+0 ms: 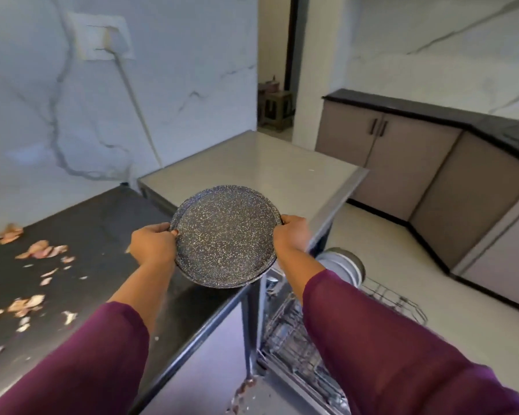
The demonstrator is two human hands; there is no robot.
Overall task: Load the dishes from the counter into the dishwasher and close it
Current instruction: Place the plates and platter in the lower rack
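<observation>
Both hands on one speckled dark plate, held in the air over the edge of the black surface. Left hand with fingers wrapped over the left rim, right hand likewise on the right rim. Below right, pulled-out dishwasher rack with pale dishes standing in it. Onion peels scattered on the surface.

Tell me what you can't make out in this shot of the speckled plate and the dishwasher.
Head view only:
- Dishwasher rack: mostly hidden behind the right sleeve; free slots unclear.
- Stacked white dishes: partly hidden by the right hand, blurred; count unclear.
- Speckled plate: underside unseen.
- Left hand: fingertips hidden under the plate.
- Scraps on the counter: too blurred to identify.
</observation>
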